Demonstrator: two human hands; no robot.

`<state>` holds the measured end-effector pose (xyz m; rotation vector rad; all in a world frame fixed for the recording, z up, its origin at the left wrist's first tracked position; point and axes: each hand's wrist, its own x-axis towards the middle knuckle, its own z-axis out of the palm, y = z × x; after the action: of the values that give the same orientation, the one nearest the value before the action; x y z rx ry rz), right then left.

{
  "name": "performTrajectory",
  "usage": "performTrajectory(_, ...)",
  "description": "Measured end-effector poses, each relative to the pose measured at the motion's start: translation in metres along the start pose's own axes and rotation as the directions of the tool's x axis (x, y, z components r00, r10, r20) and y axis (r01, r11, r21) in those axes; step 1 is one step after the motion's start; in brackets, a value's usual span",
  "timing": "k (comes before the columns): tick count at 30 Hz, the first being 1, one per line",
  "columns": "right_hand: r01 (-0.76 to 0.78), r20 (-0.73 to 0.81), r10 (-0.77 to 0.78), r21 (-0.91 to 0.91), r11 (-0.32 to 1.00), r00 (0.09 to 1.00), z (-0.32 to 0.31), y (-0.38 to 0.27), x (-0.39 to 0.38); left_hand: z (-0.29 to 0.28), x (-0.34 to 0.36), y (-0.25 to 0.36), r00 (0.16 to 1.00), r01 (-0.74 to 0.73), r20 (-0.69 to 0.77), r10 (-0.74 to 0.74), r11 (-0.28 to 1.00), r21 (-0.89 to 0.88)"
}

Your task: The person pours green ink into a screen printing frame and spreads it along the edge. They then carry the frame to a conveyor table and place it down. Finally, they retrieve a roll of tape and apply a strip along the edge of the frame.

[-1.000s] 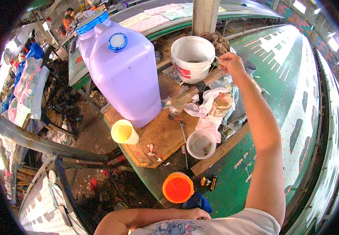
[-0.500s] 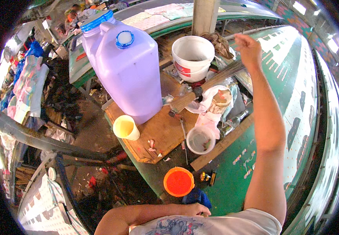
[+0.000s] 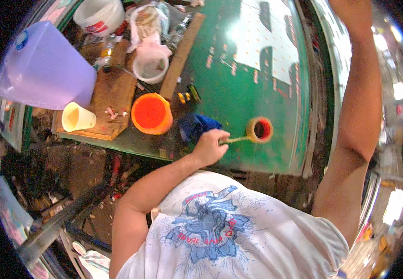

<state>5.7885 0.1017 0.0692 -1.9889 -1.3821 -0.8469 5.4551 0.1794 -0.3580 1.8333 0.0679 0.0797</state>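
My left hand (image 3: 210,148) has its fingers closed round the thin yellowish handle of a small dipper (image 3: 249,136). The dipper's round cup is dark red inside and sits over the green table. Right beside that hand lies a crumpled dark blue cloth (image 3: 196,126). An orange tub (image 3: 153,114) of bright orange-red paint stands left of the cloth. My right arm stretches up along the right side, and my right hand (image 3: 351,16) is cut off by the top edge, its fingers hidden.
A purple jug (image 3: 48,69) and a cream cup (image 3: 78,117) stand on a wooden board (image 3: 113,100) at left. Beyond are a clear plastic tub (image 3: 150,66), a white bucket (image 3: 100,17), a glass bottle (image 3: 108,52) and a wooden strip (image 3: 182,56). White printed fabric (image 3: 269,42) lies on the green table (image 3: 201,79).
The view has swung right and down, so the jug and tubs now appear further left. The dipper in my left hand has come into sight; my right hand has moved to the top edge.
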Motion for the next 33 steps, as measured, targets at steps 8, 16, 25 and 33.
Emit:
performTrajectory(8, -0.807, 0.486, 0.669, 0.148, 0.572, 0.563, -0.046, -0.119, -0.369, 0.035, 0.004, 0.025, 0.999, -0.017, -0.023, 0.029, 0.915, 0.404)
performTrajectory(16, -0.717, 0.272, 0.711, -0.098, 0.69, 0.648, 0.039, -0.197, -0.465, 0.044, 0.011, 0.039, 0.944, -0.175, -0.105, 0.314, 0.741, 0.648)
performTrajectory(25, -0.657, 0.247, 0.648, -0.054, 0.752, 0.721, 0.068, -0.174, -0.484, 0.071, 0.024, 0.001, 0.901, -0.319, -0.226, 0.369, 0.92, 0.229)
performTrajectory(33, -0.791, 0.337, 0.752, -0.035, 0.611, 0.566, 0.076, -0.172, -0.481, 0.087, 0.006, 0.016, 0.915, -0.037, -0.394, 0.085, 0.991, 0.127)
